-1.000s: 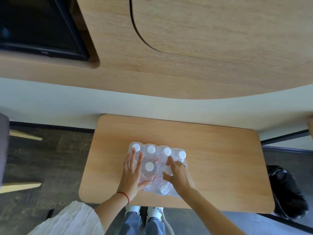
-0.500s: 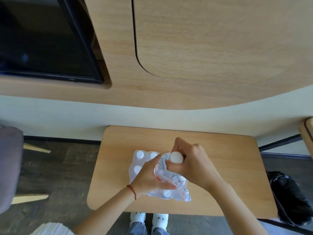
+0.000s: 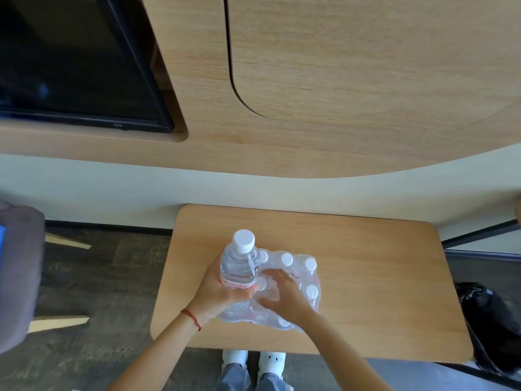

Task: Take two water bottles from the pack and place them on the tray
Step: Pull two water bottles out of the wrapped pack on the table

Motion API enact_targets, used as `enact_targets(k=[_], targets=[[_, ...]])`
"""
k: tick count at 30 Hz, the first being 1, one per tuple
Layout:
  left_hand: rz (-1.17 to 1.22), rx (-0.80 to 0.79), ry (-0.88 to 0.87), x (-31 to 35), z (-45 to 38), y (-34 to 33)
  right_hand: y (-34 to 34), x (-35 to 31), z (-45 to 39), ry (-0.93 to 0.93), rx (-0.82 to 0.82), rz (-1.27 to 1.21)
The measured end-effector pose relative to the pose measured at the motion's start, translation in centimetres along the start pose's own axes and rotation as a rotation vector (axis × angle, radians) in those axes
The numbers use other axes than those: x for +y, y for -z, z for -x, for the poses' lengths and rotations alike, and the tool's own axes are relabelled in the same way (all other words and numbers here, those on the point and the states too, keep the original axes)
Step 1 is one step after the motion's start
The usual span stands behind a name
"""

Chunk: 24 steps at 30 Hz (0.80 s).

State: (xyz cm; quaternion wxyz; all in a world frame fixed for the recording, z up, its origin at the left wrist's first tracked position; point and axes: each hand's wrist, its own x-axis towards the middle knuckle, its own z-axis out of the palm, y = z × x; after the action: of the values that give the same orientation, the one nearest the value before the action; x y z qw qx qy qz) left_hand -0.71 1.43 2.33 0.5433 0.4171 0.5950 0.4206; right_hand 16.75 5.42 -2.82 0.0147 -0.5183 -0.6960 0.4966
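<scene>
A shrink-wrapped pack of water bottles with white caps lies on the small wooden table. My left hand holds one clear water bottle upright above the pack's left side, gripping it round the lower part by its red label. My right hand rests inside the torn plastic at the middle of the pack, fingers spread among the bottles, holding nothing that I can make out. No tray is in view.
A wood-panelled wall with a dark screen rises behind the table. A grey seat stands at the left, a black bag on the floor at the right. My white shoes show under the table's near edge.
Both hands pulled one bottle up out of the pack. It has passed into my left hand and moved left, and my right hand has let go and dropped back into the pack.
</scene>
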Motion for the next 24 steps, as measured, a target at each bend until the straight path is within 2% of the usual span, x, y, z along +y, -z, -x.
enact_targets(k=[2,7,14,17,22,24], targets=[[-0.005,-0.005,-0.001,-0.2,-0.2,0.3,-1.9,1.4,-1.2,-0.015,-0.028,0.037],[0.013,0.028,0.0,-1.4,-0.6,0.8,-4.1,2.8,-3.5,-0.066,0.115,0.015],[0.014,0.023,0.016,-1.9,-1.4,1.5,-4.8,4.0,-3.5,-0.032,0.214,-0.043],[0.016,0.022,0.034,-1.6,-1.6,1.7,-4.3,3.4,-2.8,0.012,0.292,-0.135],[0.039,0.002,0.045,-0.2,-1.8,2.1,-1.1,0.8,1.3,-0.023,0.49,-0.349],[0.036,-0.013,0.034,0.8,-1.9,2.3,1.0,-1.1,3.4,0.058,0.551,-0.473]])
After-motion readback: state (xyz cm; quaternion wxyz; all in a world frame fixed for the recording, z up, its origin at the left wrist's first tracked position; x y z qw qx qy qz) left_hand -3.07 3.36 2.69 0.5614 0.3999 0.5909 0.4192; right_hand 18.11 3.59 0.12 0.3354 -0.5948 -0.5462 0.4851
